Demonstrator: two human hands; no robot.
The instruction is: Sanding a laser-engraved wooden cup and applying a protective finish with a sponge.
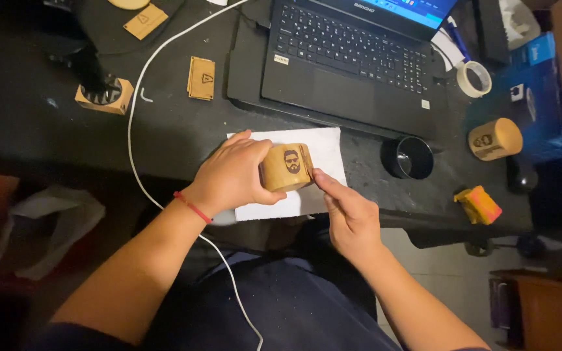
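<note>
Left hand (232, 177) gripped wooden cup (286, 167) over white sheet (323, 151) at desk's (183, 133) front edge; right hand (348, 211) touched cup with fingertips, grasping nothing. Laptop (352, 55) close behind; bare desk left of sheet

our two arms are bare from the elbows down to the hands, no sleeves showing on either forearm. on the wrist of our left hand (232, 175) we wear a thin red cord bracelet (193, 207). our right hand (349, 218) carries no band, ring or watch that we can see. over our lap we wear dark navy trousers (287, 305), the cloth creased.
</note>
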